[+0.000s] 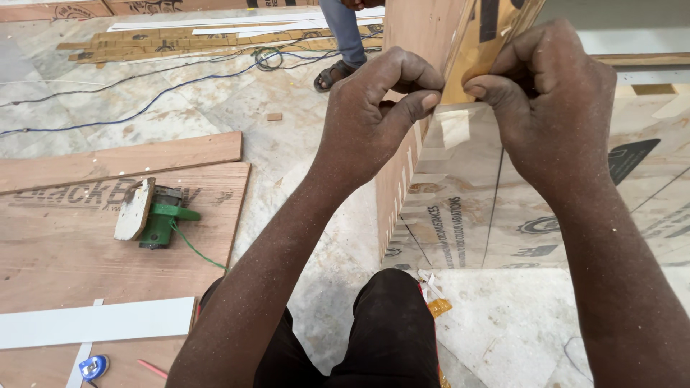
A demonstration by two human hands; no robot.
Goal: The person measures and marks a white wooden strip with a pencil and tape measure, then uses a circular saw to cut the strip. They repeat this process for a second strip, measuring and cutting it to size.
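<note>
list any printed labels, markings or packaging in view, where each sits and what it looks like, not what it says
Protective film: amber sheet with black print on the upright board's edge, pinched by the left hand and right hand.
Printed board face: pale panel below the hands, with dark lettering and logo shapes.
Plywood sheet: flat on the floor at left, reddish brown with a faint dark stamp.
Film scraps: white and amber bits by the knee.

We pinch the edge of an upright plywood panel [460, 194] with our left hand [374, 115] and right hand [553, 100]. A green circular saw [154, 214] lies on plywood nearby.
</note>
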